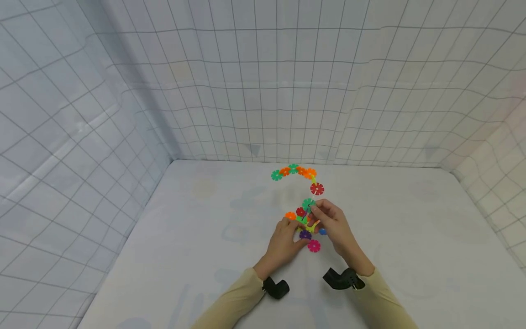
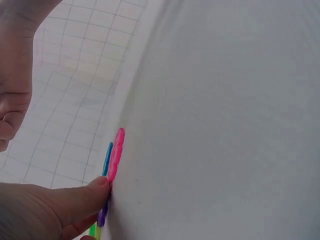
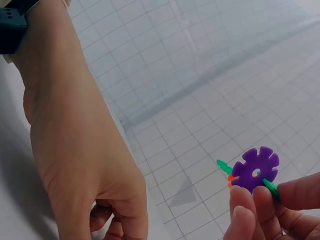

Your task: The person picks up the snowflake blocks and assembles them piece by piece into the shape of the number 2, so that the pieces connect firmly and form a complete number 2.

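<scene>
Notched plastic discs are joined into a flat cluster and a curved chain rising from it. My left hand (image 1: 283, 240) holds the cluster's left side, its thumb by a dark purple disc (image 1: 305, 235) and a pink disc (image 1: 314, 246). In the left wrist view, the pink disc (image 2: 117, 155) appears edge-on beside the thumb (image 2: 92, 197). My right hand (image 1: 334, 224) pinches a green disc (image 1: 308, 204) low on the chain. A purple disc (image 3: 255, 170) slots into that green disc (image 3: 270, 187) in the right wrist view. The fingers hide part of the cluster.
The chain curves up and left through a red disc (image 1: 317, 188) and orange discs (image 1: 310, 173) to a green end disc (image 1: 277, 175). A white table (image 1: 197, 256) lies beneath. Grid-patterned white sheeting (image 1: 263, 91) encloses the back and sides.
</scene>
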Available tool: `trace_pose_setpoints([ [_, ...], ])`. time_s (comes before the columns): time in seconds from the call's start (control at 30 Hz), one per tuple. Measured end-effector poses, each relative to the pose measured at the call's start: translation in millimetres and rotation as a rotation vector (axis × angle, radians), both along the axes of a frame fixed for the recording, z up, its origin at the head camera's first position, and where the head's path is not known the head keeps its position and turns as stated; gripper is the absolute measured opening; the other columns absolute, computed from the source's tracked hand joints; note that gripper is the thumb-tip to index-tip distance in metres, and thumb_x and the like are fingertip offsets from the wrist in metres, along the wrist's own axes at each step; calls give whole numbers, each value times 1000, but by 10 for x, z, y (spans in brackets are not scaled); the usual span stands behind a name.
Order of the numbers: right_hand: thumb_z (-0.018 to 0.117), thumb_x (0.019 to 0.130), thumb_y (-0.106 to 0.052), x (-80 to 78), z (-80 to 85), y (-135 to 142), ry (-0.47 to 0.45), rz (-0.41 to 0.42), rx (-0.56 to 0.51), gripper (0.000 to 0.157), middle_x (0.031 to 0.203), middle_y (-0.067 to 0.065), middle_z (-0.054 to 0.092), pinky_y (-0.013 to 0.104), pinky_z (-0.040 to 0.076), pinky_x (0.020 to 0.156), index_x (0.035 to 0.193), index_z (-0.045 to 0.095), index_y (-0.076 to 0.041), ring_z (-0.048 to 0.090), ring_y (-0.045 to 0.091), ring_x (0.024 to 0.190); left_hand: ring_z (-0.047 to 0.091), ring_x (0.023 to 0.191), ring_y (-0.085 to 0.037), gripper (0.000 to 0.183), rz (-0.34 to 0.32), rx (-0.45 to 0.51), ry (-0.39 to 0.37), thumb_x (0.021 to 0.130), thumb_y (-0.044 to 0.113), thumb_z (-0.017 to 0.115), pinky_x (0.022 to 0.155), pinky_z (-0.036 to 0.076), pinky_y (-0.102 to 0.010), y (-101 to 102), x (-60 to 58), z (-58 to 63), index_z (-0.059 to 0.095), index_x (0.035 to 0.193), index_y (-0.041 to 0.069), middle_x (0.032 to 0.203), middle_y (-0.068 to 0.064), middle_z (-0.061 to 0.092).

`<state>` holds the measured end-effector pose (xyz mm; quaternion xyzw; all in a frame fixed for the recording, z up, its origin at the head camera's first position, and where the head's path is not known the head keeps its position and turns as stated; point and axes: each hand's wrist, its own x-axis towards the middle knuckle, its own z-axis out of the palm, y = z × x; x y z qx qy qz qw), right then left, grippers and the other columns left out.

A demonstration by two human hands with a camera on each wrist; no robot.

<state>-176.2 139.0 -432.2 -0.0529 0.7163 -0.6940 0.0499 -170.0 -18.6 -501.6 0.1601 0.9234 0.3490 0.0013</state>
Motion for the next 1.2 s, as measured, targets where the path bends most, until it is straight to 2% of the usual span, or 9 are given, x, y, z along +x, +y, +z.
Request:
trace_pose_setpoints([
  [0.1,52,99,-16,0,1,5,-2,2,-1,22,88,26,56,26,50,56,100,52,6,59,22,70,44,87,-17,28,-12,0,-18,83,30,75,70,41,-26,-7,-19,21,64,101,11,93,1,44],
  [0.23,53,99,-17,-3,6,6,-5,5,-1,22,87,26,57,26,50,57,100,53,5,58,20,69,46,82,-15,27,-54,63,-47,80,23,77,71,42,-27,-76,-51,21,63,98,8,92,1,49],
  [0.4,53,98,-17,-5,10,-7,-10,12,2,22,85,25,58,26,50,56,100,54,5,58,20,69,54,70,-8,21,-59,236,-78,80,17,78,65,47,-23,-224,-66,-25,62,90,10,81,5,59],
  [0.53,53,99,-17,0,8,-8,-17,19,2,23,85,23,59,26,50,57,101,53,5,58,19,69,60,67,-7,19,-39,389,-113,80,17,78,64,51,-24,-321,-61,15,63,88,7,77,4,64],
  [0.63,52,99,-17,5,3,1,-14,23,-11,23,85,21,58,25,50,57,102,52,6,58,18,69,64,67,-12,19,-44,492,-153,81,17,77,63,54,-29,-352,-61,133,65,89,3,78,0,66],
  [0.77,51,100,-16,18,10,20,12,25,-37,23,87,25,56,26,51,58,103,50,7,59,18,69,68,72,-30,20,-56,641,-238,82,16,76,69,55,-43,-356,-20,355,66,88,1,79,-5,69],
  [0.87,50,100,-16,38,41,30,26,23,-58,23,88,26,55,26,51,58,104,49,7,59,17,69,67,78,-39,19,-55,708,-277,82,16,76,75,52,-51,-353,25,469,67,88,1,80,-6,70],
  [1.1,49,100,-15,68,105,38,45,38,-157,20,82,14,57,24,49,55,101,48,5,57,15,67,65,88,-41,22,-77,846,-336,86,12,72,82,50,-50,-343,95,602,67,97,-7,89,-13,70],
  [1.2,49,100,-15,74,115,48,64,48,-194,19,80,10,57,23,49,54,99,49,4,57,14,66,67,86,-33,24,-89,893,-362,87,9,70,84,50,-49,-347,115,643,65,100,-10,90,-16,69],
])
